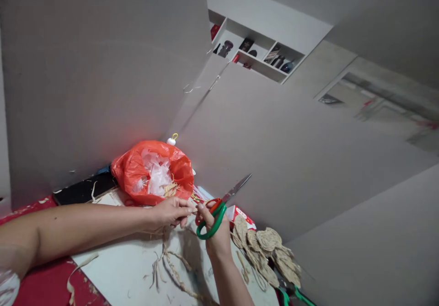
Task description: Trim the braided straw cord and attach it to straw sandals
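My left hand [173, 212] is closed, its fingertips pinching a pale straw strand close to my right thumb; the strand's ends are too small to make out. Beneath it, a braided straw cord [176, 276] with loose ends trails down over a white board [130, 269]. Scissors with green and orange handles [216, 219] rest in my right hand [219, 237], blades pointing up and away to the right. My right thumb and fingertips meet near my left fingertips. Just beyond my left hand stands an orange-red plastic bag [128, 173] holding white plastic and straw scraps.
Several flat coiled straw pieces [269, 239] lie to the right, beside a red and white box [244, 215]. Green handles [302, 297] show at the lower right edge. A black flat object [85, 189] lies at left on the red table [44, 278]. A grey wall rises close behind.
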Motion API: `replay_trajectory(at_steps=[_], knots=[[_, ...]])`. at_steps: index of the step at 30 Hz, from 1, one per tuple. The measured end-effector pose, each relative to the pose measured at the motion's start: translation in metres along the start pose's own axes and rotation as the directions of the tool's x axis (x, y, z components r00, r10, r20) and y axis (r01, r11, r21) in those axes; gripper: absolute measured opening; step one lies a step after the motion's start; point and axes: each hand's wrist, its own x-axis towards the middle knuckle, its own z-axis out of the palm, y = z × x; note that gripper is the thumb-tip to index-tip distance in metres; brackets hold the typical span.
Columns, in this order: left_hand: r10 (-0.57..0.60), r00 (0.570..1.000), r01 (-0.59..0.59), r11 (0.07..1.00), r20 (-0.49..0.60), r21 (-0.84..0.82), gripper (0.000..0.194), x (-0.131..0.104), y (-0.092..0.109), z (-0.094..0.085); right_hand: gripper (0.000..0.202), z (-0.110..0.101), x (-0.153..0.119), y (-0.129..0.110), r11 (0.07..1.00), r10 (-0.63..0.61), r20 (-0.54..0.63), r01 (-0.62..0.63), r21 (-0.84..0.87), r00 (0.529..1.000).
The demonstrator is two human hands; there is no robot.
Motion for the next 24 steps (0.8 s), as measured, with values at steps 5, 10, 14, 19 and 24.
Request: replay_trajectory(at_steps=[5, 10, 14, 19, 24], knots=[[0.054, 0.998, -0.035, 0.937, -0.045, 0.347, 0.025, 0.001, 0.002, -0.001, 0.036, -0.030, 0.021, -0.001, 0.992, -0.124, -0.202, 0.124, -0.013, 0.971], [0.184, 0.983, -0.117, 0.703, -0.020, 0.701, 0.029, -0.001, 0.008, -0.001, 0.038, -0.067, 0.039, -0.011, 0.945, -0.177, -0.400, 0.269, 0.187, 0.899], [0.100, 0.995, -0.071, 0.695, 0.002, 0.715, 0.030, 0.000, 0.017, -0.001, 0.039, -0.087, 0.042, -0.022, 0.920, -0.131, -0.483, 0.288, 0.266, 0.866], [-0.055, 0.998, 0.035, 0.743, 0.009, 0.669, 0.039, -0.001, 0.042, -0.001, 0.037, -0.098, 0.044, -0.042, 0.868, -0.225, -0.582, 0.432, 0.245, 0.782], [-0.195, 0.981, 0.163, 0.776, -0.014, 0.609, 0.037, -0.013, 0.065, -0.011, 0.037, -0.118, 0.044, -0.060, 0.832, -0.334, -0.667, 0.541, 0.124, 0.666]])
